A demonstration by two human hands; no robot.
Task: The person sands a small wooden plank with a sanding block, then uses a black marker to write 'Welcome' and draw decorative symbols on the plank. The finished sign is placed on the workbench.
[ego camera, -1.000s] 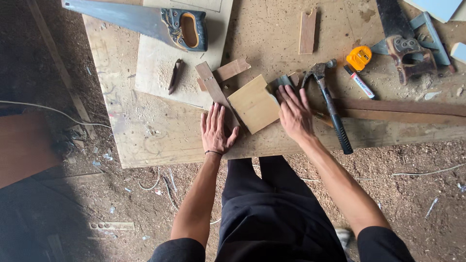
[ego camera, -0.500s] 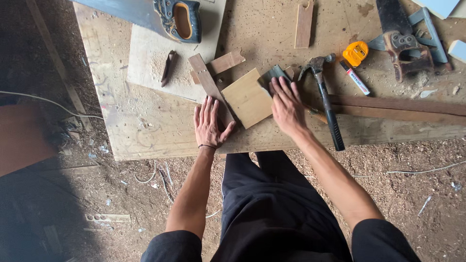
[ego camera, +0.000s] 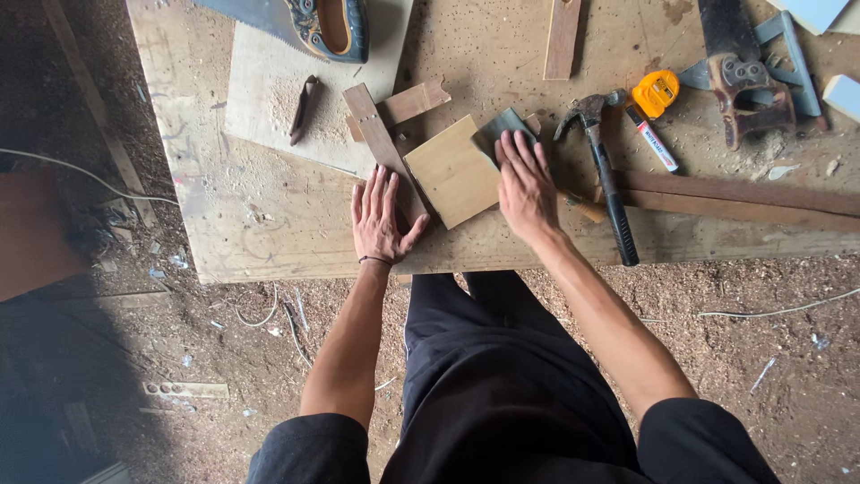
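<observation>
- Looking down from the head view, the left hand (ego camera: 381, 215) lies flat, fingers spread, palm pressing a dark wooden strip (ego camera: 383, 148) against the plywood surface (ego camera: 251, 224); it grips nothing.
- The right hand (ego camera: 527, 186) is also flat and open, fingers resting on a grey sheet, probably sandpaper (ego camera: 502, 125), at the far edge of the square wood block (ego camera: 452, 170).
- The block sits between both hands, touching the strip.
- A hammer (ego camera: 607, 184) lies just right of the right hand; a handsaw (ego camera: 327, 22) lies well beyond the left.
- Risk, as I judge it: the block may skid under uneven palm pressure, or the right wrist could knock the hammer.
</observation>
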